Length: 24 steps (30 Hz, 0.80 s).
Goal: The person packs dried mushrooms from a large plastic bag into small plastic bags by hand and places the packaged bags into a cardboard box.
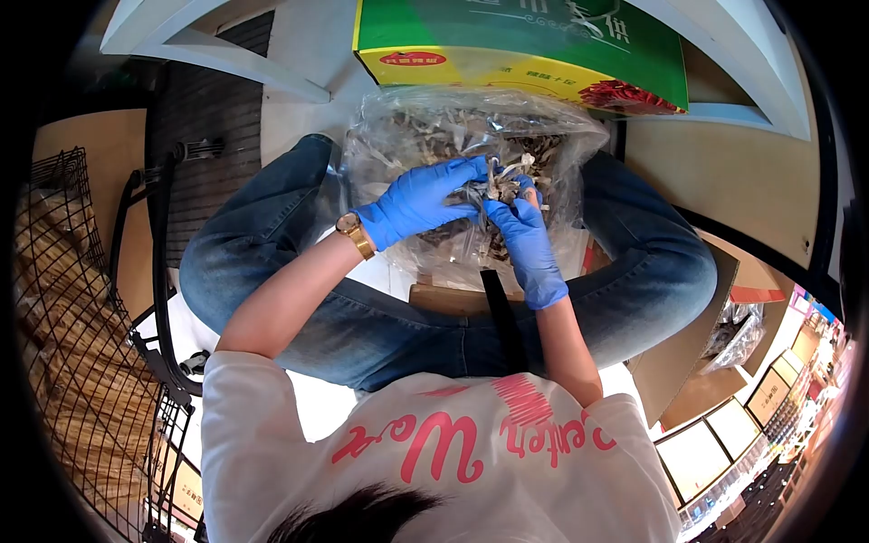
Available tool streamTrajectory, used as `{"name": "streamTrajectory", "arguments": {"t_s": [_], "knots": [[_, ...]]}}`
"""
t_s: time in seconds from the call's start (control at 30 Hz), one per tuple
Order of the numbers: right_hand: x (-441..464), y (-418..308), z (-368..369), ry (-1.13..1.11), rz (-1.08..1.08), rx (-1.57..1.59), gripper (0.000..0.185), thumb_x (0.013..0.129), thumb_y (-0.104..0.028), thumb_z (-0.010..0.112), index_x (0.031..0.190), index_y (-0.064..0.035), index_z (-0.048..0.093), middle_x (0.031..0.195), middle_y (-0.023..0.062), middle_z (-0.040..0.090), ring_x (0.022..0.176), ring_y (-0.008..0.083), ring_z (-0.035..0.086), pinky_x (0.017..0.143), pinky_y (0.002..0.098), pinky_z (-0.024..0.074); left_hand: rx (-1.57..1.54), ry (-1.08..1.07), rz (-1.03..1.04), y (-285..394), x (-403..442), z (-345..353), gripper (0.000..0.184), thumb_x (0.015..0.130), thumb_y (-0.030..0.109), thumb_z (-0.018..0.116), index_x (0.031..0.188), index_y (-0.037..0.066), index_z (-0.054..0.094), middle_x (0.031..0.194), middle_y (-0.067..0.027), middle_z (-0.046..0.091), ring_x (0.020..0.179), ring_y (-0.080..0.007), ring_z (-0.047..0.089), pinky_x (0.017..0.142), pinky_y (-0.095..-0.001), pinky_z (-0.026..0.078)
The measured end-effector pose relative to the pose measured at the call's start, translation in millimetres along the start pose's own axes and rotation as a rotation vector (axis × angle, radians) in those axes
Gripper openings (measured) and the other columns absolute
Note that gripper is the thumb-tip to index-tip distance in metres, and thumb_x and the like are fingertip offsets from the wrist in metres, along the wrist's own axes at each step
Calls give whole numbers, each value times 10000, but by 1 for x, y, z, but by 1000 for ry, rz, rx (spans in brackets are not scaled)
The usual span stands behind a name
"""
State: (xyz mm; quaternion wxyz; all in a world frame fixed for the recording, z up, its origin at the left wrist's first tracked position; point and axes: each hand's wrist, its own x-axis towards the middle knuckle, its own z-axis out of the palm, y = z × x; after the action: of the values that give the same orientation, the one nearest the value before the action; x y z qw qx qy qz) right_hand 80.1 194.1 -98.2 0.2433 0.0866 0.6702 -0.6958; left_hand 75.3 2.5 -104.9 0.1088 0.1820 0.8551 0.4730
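A large clear plastic bag (398,127) lies open between the person's legs, full of shrivelled brown-grey pieces with pale stems that look like dried mushrooms (434,136). Above it, a small clump of these dried mushrooms (503,186) is held between both hands. My left hand (425,199), in a blue glove, has its fingers closed at the clump's left side. My right hand (525,237), also blue-gloved, pinches the clump from the right and below. The glove there leaves some skin of a finger showing. Fingers partly hide the clump.
Behind the bag stands a green and yellow printed box (516,59). A black wire basket cart (81,344) is at left. On the right are an open cardboard box (674,362) and a plastic packet (738,337). White frame legs (244,63) rise at the far side.
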Motion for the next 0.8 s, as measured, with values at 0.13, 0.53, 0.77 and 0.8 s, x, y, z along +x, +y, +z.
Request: {"name": "streamTrajectory", "arguments": {"t_s": [0.13,0.53,0.77,0.8], "knots": [[2,1,-2,80,-28,-223,432,857,-50,642,1253,21,488,1052,34,528,878,83,495,749,221,434,103,39,-22,6,-1,-3,633,783,243,719,1349,139,456,1303,-109,536,1078,-266,596,893,-328,490],[-3,-50,-21,-401,-454,-1071,425,762,-36,647,1179,-31,568,1162,192,572,1054,363,559,899,342,460,38,-27,95,51,1,-18,545,832,216,656,1342,170,472,1289,-55,555,1082,-266,592,874,-331,501],[-24,-112,-13,-259,-555,-980,492,758,14,595,1239,-66,531,1220,171,559,1115,353,539,918,383,454,-139,133,295,66,4,-29,480,826,94,649,1287,106,515,1315,-112,523,1178,-300,526,974,-369,431],[-25,-119,-13,-260,-555,-983,492,758,14,595,1239,-66,531,1220,171,559,1115,353,539,918,383,454,-148,135,237,68,3,-33,477,812,63,658,1270,90,524,1315,-123,522,1198,-306,513,985,-372,423]]}}
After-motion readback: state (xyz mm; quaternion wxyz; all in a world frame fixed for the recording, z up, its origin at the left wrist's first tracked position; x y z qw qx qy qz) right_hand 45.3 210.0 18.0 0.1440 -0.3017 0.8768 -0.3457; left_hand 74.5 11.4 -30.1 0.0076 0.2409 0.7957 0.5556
